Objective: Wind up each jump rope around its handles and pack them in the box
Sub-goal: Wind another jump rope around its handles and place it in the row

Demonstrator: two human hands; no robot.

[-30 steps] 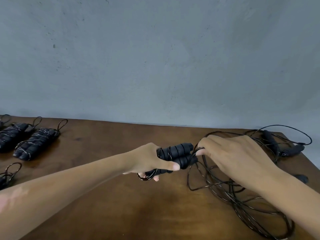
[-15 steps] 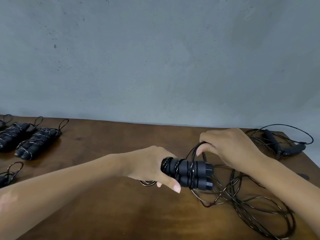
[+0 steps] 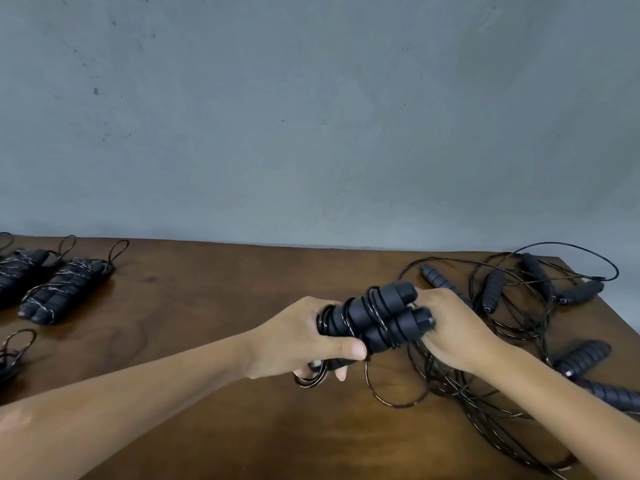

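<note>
Grey plaster wall [image 3: 311,116] rises behind a brown wooden desk [image 3: 214,285]. Above the desk's middle, the left hand [image 3: 298,337] grips a pair of black jump rope handles [image 3: 377,317] held side by side, its fingers and thumb curled round their lower end, with several turns of thin black cord wound over them. The right hand [image 3: 453,327] sits just right of the handles, touching their upper ends; its fingers are hidden, so I cannot tell their grip. Right of the handles lies a tangle of loose ropes [image 3: 519,306]. Far left of them rest wound bundles [image 3: 65,289].
</note>
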